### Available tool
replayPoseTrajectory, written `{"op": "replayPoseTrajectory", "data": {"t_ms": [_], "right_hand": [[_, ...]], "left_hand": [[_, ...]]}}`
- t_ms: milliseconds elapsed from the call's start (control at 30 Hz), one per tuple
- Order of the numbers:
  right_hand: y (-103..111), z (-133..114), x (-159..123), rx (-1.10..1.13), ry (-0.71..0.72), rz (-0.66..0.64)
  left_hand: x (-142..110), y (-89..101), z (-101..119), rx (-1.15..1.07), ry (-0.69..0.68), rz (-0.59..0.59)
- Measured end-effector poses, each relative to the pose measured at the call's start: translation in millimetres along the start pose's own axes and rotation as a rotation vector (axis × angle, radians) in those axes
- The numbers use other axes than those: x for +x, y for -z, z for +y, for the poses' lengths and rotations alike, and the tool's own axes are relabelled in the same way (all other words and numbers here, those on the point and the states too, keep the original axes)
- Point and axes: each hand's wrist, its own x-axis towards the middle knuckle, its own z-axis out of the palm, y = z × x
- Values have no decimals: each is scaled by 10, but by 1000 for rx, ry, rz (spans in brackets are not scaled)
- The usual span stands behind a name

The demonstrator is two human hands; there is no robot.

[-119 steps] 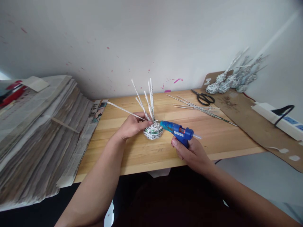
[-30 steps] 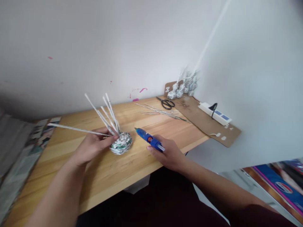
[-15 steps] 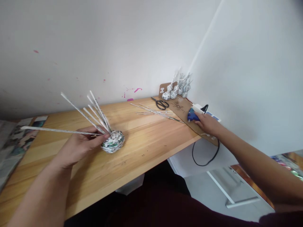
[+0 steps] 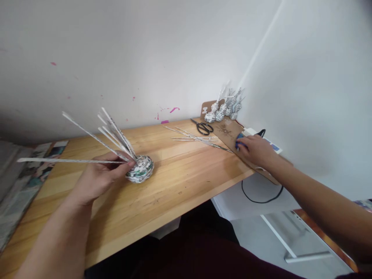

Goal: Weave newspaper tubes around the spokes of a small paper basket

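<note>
My left hand [image 4: 106, 170] pinches a woven paper ball [image 4: 141, 169] at its top edge, where several rolled-paper sticks [image 4: 117, 137] fan up and to the left. The ball is white and grey with some green and sits low over the wooden table. At the right, my right hand [image 4: 257, 150] is wrapped round a blue glue gun [image 4: 240, 142], most of it hidden by the fingers. The gun is over a strip of brown cardboard [image 4: 225, 130].
Loose rolled-paper sticks [image 4: 200, 140] and black-handled scissors [image 4: 204, 128] lie mid-table [image 4: 174, 170]. Several finished woven paper gourds [image 4: 220, 113] stand in the far corner. A white power strip [image 4: 274, 146] lies right of the cardboard. A black cord [image 4: 263, 201] hangs below the edge. Newspaper [image 4: 31, 182] covers the left end.
The view has swung slightly left, so the table's far things sit further right. My right hand has turned over the glue gun, covering more of it. My left hand keeps hold of the woven ball.
</note>
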Motion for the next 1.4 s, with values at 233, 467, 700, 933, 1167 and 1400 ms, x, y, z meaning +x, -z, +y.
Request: {"op": "replayPoseTrajectory", "data": {"t_ms": [233, 467, 700, 933, 1167, 1400], "right_hand": [[85, -603, 664, 117, 230, -36], [-33, -682, 1069, 167, 240, -29], [-6, -1118, 1246, 292, 295, 41], [-8, -1761, 1571, 424, 319, 38], [-36, -1964, 1575, 497, 242, 82], [362, -2189, 1181, 920, 407, 191]], "left_hand": [[13, -16, -11, -16, 12, -20], [16, -45, 49, -81, 4, -61], [15, -64, 38, -132, 21, -72], [29, -65, -29, -136, 3, -83], [29, -72, -36, -190, -3, -95], [48, -83, -115, -245, -77, -118]]}}
